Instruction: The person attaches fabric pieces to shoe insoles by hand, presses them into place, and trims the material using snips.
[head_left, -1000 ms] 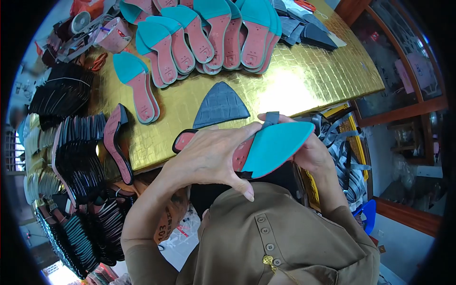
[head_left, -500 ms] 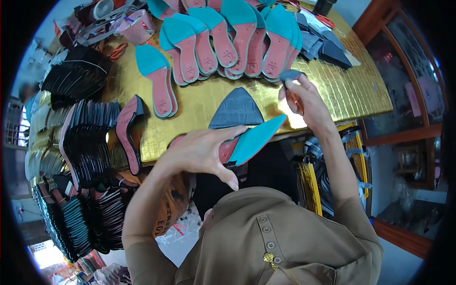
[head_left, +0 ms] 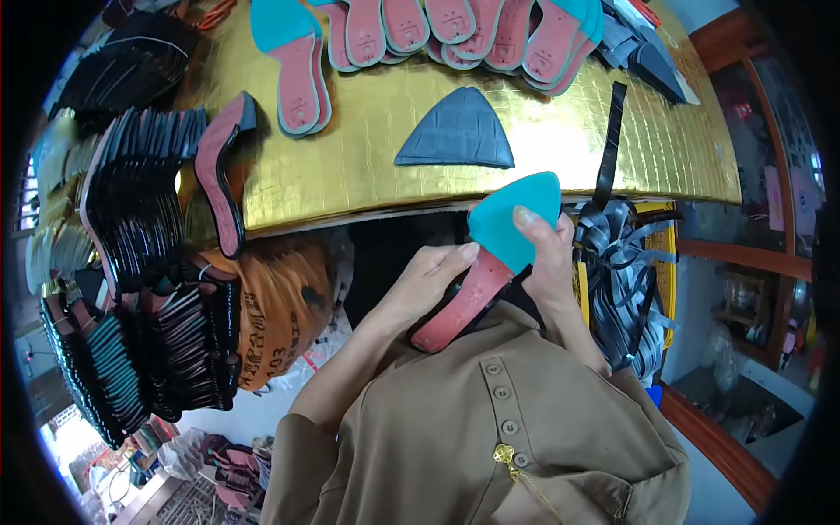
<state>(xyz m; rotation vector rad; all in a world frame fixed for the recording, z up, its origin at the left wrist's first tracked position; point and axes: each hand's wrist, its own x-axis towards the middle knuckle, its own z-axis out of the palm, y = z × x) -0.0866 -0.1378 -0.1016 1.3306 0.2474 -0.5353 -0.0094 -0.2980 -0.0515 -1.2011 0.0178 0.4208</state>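
Observation:
A shoe insole with a pink heel and a teal toe end is held tilted in front of my shirt. My left hand grips its left edge near the middle, thumb on top. At the toe, my right hand has its thumb pressed on the teal face and its fingers curled behind, out of sight. Whether anything lies under the toe is hidden. Just beyond, a dark grey toe-shaped piece lies on the gold table.
Several pink and teal insoles are fanned at the table's far side. Bundled black-edged insoles stand at left, near a single curved one. A black strap crosses the right front edge above a heap of straps.
My right hand has come down from over the table, where it held a small dark piece, onto the insole's toe. The insole has turned more upright. The view has tilted downward.

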